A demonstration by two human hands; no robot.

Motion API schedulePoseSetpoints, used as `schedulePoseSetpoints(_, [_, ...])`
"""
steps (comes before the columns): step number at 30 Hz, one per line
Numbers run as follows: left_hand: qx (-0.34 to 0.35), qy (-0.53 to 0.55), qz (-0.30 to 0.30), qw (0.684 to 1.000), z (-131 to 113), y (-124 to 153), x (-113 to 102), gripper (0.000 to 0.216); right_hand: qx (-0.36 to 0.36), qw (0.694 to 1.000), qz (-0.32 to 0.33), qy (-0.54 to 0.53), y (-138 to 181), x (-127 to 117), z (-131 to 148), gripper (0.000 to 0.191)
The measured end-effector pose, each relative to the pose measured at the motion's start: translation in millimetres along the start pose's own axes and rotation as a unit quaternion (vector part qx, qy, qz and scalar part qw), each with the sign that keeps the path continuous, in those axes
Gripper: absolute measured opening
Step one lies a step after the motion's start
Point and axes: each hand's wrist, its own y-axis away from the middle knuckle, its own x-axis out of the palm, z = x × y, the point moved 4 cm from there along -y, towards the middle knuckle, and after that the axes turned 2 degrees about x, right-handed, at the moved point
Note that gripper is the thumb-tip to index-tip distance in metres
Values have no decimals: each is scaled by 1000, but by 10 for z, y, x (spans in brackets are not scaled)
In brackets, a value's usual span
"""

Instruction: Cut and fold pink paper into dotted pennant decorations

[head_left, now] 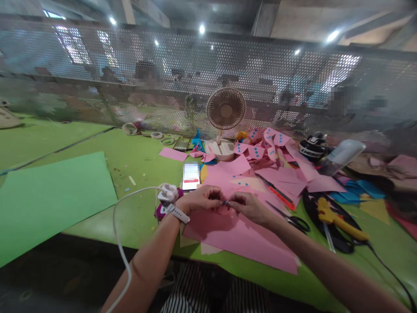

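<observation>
My left hand [206, 198], with a white watch [178, 213] on its wrist, and my right hand [246, 206] meet over the pink paper. Thumbs and fingers of both are pinched around a small blue paper piece [226, 203], partly covered by the fingertips. Pink paper lies close beneath, and whether the blue piece is stuck to it I cannot tell. Under both hands spreads a large pink sheet [241, 241]. Beyond my left hand rests a lit phone [190, 177]. Black-handled scissors [298, 222] and a red cutter [282, 196] lie right of my right hand.
A small fan [226, 108] stands behind, beside a heap of pink pieces with blue diamonds [256, 151]. A yellow glue gun [340, 219] sits on a black tray at right. White chargers [167, 193] trail a cable across my left forearm. A green sheet [55, 200] lies left.
</observation>
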Motion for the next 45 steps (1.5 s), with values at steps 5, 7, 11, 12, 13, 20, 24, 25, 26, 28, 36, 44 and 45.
schedulePoseSetpoints(5, [8,-7,-3,1000,-1,1,-6,20,7,1000,-2,-9,-5,1,-8,24])
schedulePoseSetpoints(7, [9,-6,-4,1000,-2,1,-5,20,10,1000,-3,-9,-5,0,-8,23])
schedulePoseSetpoints(11, [8,7,-1,1000,12,-3,0,22,15,1000,-4,-17,-1,-1,0,23])
schedulePoseSetpoints(12, [8,9,-2,1000,16,-4,0,23,16,1000,-4,-20,-1,0,1,23])
schedulePoseSetpoints(13, [9,9,-2,1000,19,-5,-1,23,15,1000,-3,-21,-2,2,2,23])
schedulePoseSetpoints(20, [8,3,-11,1000,-26,4,-1,24,3,1000,11,-8,-11,1,14,19])
schedulePoseSetpoints(24, [5,-6,-14,1000,-58,11,0,24,-8,1000,6,25,-9,-40,53,16])
schedulePoseSetpoints(25, [4,-6,-13,1000,-60,11,1,23,-10,1000,6,29,-9,-47,59,16])
schedulePoseSetpoints(26, [2,-4,-12,1000,-59,11,1,23,-10,999,8,30,-8,-52,64,16])
schedulePoseSetpoints(28, [-3,1,-4,1000,-50,10,1,22,-11,999,10,36,-4,-59,71,16])
schedulePoseSetpoints(36, [-90,-24,-65,994,54,45,-99,31,2,990,55,133,-11,-122,110,14])
schedulePoseSetpoints(44, [-146,-34,-34,988,239,0,-31,39,-36,965,64,250,-98,-73,128,13])
schedulePoseSetpoints(45, [-144,-36,-33,988,268,-11,-29,36,-35,967,62,246,-104,-64,123,13])
